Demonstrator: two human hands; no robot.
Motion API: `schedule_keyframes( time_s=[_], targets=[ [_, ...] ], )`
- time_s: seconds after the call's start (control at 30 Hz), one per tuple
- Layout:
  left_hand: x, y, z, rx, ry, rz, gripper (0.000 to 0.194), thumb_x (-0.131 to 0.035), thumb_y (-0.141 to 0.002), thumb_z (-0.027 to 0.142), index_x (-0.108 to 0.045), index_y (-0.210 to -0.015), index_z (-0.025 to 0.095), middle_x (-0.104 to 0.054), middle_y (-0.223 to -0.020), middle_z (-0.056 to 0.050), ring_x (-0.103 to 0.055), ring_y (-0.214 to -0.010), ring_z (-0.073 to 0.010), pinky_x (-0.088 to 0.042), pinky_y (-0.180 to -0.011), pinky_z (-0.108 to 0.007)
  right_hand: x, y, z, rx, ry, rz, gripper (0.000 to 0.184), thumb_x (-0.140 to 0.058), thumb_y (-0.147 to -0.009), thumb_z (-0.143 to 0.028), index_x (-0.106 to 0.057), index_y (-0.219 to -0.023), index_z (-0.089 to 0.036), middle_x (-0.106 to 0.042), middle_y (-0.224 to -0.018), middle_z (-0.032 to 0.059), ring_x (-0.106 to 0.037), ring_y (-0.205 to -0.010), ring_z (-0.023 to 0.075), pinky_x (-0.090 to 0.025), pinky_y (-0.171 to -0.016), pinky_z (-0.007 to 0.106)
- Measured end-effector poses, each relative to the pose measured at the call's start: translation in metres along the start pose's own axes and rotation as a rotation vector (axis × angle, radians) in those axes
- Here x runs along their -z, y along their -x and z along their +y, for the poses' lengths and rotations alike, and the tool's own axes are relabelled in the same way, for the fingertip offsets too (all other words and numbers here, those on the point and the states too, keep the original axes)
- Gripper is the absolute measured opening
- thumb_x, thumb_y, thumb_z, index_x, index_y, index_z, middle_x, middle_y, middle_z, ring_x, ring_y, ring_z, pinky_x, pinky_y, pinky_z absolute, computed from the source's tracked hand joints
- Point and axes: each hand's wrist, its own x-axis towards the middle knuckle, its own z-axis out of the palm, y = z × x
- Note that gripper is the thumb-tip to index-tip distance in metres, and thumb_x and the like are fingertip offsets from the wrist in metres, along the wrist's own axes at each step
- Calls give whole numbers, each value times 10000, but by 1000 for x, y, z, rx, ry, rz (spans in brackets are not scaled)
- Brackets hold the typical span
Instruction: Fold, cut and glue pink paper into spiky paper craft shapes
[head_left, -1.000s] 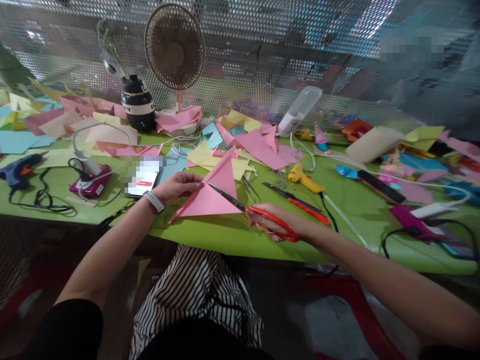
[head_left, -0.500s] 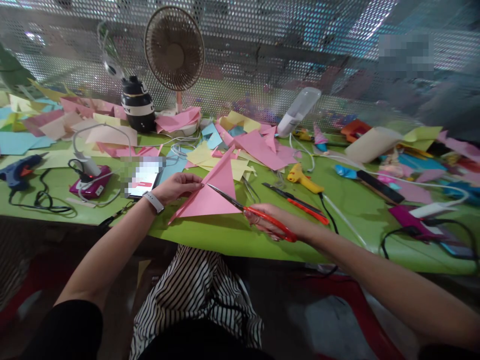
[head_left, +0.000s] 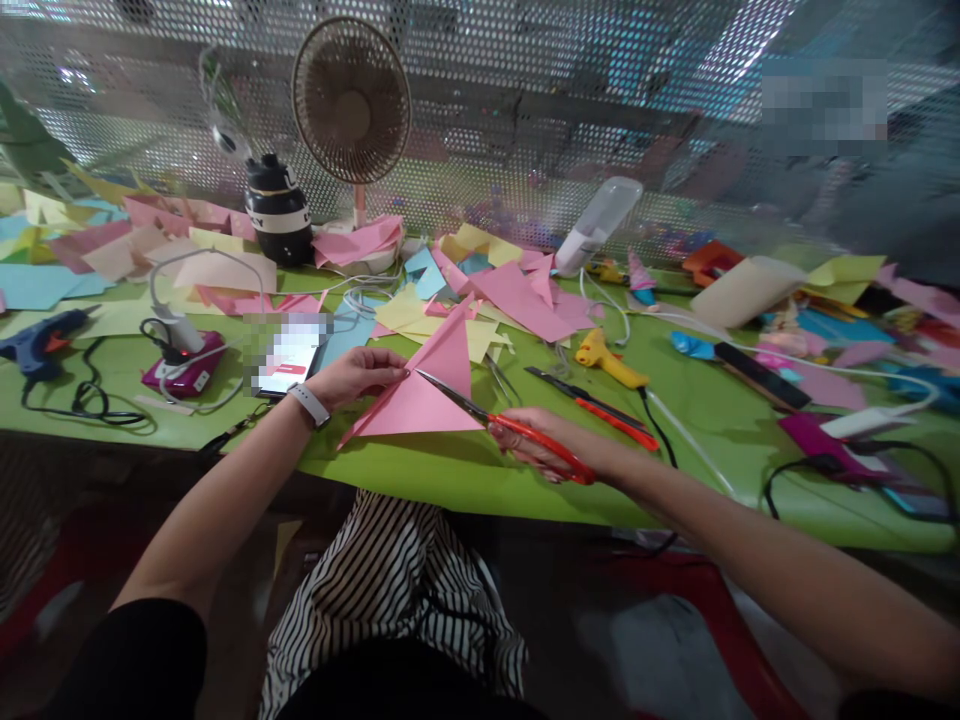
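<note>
A pink folded paper triangle lies on the green table near its front edge. My left hand pinches the triangle's left upper edge, a white watch on its wrist. My right hand grips red-handled scissors. The scissor blades point up and left and rest across the pink paper along its fold.
Loose coloured paper pieces cover the table's back. Around them sit a desk fan, a black bottle, a phone, a blue glue gun, a yellow glue gun, a second pair of red scissors and cables.
Almost nothing differs. The scissors and my right hand have shifted very slightly; my left hand stays on the pink triangle.
</note>
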Motion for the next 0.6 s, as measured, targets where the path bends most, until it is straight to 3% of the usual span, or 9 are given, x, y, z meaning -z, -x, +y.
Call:
schedule_keyframes(
  time_s=[0.3,0.6],
  targets=[
    [-1,1,1,7,29,12,208,-846,-705,206,-697,-827,127,-648,-693,13,-530,-579,-36,-395,-522,-152,0,4,0,77,69,10,588,-632,-722,-758,-462,-796,-200,-408,-539,-92,-336,-351,36,-326,-328,192],
    [-2,3,3,4,24,13,188,-826,-726,199,-691,-834,127,-640,-701,20,-521,-584,-35,-382,-530,-159,0,4,4,98,90,-2,562,-582,-784,-741,-483,-820,-189,-426,-547,-81,-362,-356,45,-329,-339,192]
  ],
)
